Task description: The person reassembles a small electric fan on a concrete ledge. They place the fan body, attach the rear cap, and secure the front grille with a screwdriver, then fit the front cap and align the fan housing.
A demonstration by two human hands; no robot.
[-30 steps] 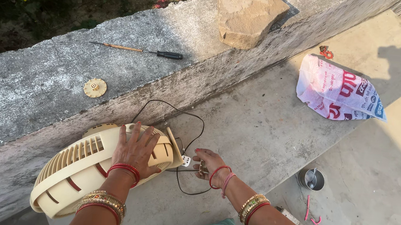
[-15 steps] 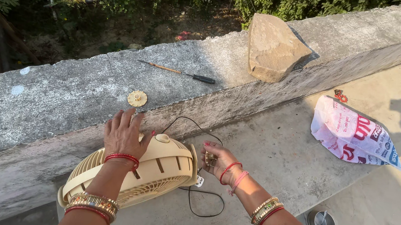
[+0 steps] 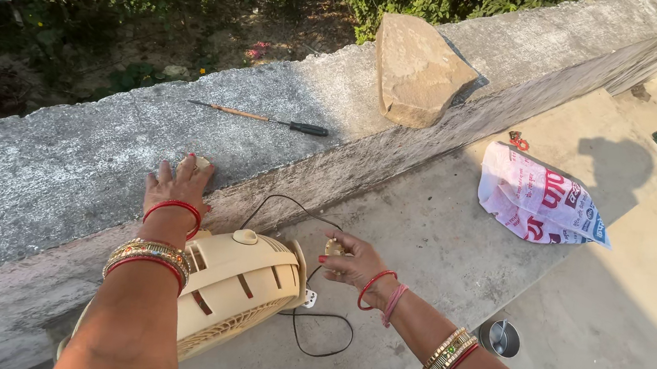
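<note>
My left hand (image 3: 175, 189) lies flat on top of the concrete wall (image 3: 57, 178), its fingers covering a small round tan disc (image 3: 201, 163). My right hand (image 3: 351, 263) is lower down, beside the cream plastic fan (image 3: 239, 286), with its fingers pinched around a small pale part (image 3: 333, 248). The fan leans against the base of the wall, and its black cord (image 3: 313, 323) loops over the floor to a white plug (image 3: 309, 298).
A screwdriver (image 3: 266, 119) with a black handle lies on the wall top, and a large stone (image 3: 420, 69) sits further right. On the floor are a printed plastic bag (image 3: 539, 200) and a small steel cup (image 3: 501, 338). Bushes grow beyond the wall.
My left hand has left the fan and reached up onto the wall, over the round disc. My right hand stays by the fan's side. The view has tilted upward.
</note>
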